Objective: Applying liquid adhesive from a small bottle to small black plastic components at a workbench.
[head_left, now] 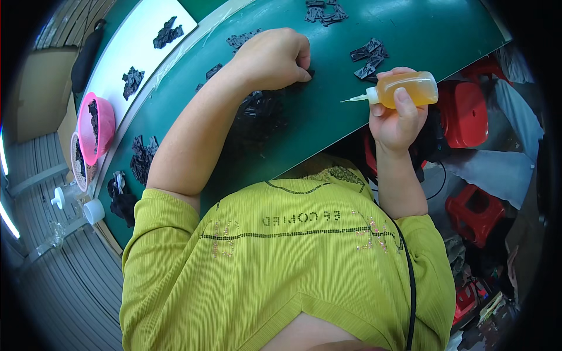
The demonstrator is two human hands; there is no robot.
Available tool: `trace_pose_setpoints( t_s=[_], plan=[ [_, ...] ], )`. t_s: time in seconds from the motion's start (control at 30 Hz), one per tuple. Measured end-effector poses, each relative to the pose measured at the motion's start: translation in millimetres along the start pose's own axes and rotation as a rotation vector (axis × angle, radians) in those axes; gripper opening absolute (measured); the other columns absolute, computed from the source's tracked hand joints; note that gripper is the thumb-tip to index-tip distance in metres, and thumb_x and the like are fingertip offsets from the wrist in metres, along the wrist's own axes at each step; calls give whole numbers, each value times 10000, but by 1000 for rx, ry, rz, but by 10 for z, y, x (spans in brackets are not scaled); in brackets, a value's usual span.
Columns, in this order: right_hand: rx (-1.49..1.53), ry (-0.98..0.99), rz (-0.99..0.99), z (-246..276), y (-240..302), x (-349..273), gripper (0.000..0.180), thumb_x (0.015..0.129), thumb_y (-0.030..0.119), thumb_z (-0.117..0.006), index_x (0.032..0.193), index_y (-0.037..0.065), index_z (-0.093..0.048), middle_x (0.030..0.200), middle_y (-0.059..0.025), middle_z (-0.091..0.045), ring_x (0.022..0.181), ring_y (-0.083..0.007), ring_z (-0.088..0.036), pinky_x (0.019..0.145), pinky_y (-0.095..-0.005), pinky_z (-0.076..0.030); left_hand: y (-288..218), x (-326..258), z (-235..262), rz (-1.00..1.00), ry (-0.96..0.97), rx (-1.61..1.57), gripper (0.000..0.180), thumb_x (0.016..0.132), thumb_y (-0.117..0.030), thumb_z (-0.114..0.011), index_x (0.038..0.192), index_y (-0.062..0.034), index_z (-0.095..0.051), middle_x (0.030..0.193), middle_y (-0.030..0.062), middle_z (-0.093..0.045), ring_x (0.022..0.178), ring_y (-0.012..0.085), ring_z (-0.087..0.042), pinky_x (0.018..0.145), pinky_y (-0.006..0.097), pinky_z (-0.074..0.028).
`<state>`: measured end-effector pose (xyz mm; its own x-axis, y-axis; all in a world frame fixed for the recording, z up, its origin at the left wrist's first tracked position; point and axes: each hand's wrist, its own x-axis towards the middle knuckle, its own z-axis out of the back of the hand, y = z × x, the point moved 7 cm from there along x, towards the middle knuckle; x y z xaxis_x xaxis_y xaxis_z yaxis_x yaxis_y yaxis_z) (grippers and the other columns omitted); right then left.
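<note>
2 hands at work over the green mat (328, 111): the left hand (275, 58), upper centre of the frame, is curled into a fist, fingertips pinched down on a small black part (307, 74) that is mostly hidden under the knuckles, so what kind of part it is I cannot tell. Right hand (398, 117), centre right, is clamped around a squeeze bottle (407, 89) of amber liquid, thumb pressed on its side, the thin white nozzle (358, 98) pointing left toward the fist. Nozzle and fist sit near each other but apart, the tip hanging in the air just right of and below the left knuckles. To do this well, I'd judge, the left hand should pin the part flat, the nozzle tip should come right up to it, and the squeeze should be gentle, 1 drop at a time, to avoid a spill on the mat. More black parts (370, 57) lie just above the bottle, another heap (263, 111) under the left forearm. Far left, a pink bowl (104, 126) holds more.
</note>
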<state>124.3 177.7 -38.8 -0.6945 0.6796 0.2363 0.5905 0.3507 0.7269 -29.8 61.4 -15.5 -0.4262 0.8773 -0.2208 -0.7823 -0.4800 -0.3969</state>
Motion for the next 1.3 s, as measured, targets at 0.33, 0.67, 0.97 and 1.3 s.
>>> trace_pose_setpoints(
  t_s=[0.33,0.67,0.97,1.3],
  plan=[
    [-143,3,84,-168,-36,-66,280,755,34,-589,1022,-9,-514,853,-143,-616,540,-123,-536,459,-215,-435,4,-551,-290,235,3,-978,210,782,-45,-669,984,-12,-621,736,16,-608,596,74,-582,509,193,-477],
    [-396,112,119,-251,-61,-113,288,730,-10,-614,1001,-17,-517,860,-109,-612,671,-126,-591,603,-239,-496,5,-566,-477,286,107,-1186,226,781,-35,-656,985,42,-596,742,42,-610,599,110,-609,534,215,-502],
    [-417,113,84,-226,-102,-121,295,712,-23,-635,984,-8,-523,910,-84,-585,804,-143,-604,708,-269,-509,8,-569,-485,285,107,-1193,224,781,-36,-657,980,45,-595,743,46,-614,598,112,-608,535,215,-500],
    [-393,32,3,-189,-93,-120,275,735,27,-636,983,-17,-525,864,-86,-595,626,-114,-570,559,-228,-474,14,-576,-484,282,106,-1204,209,789,-22,-645,981,45,-598,751,57,-627,604,112,-612,534,215,-504]
  ],
)
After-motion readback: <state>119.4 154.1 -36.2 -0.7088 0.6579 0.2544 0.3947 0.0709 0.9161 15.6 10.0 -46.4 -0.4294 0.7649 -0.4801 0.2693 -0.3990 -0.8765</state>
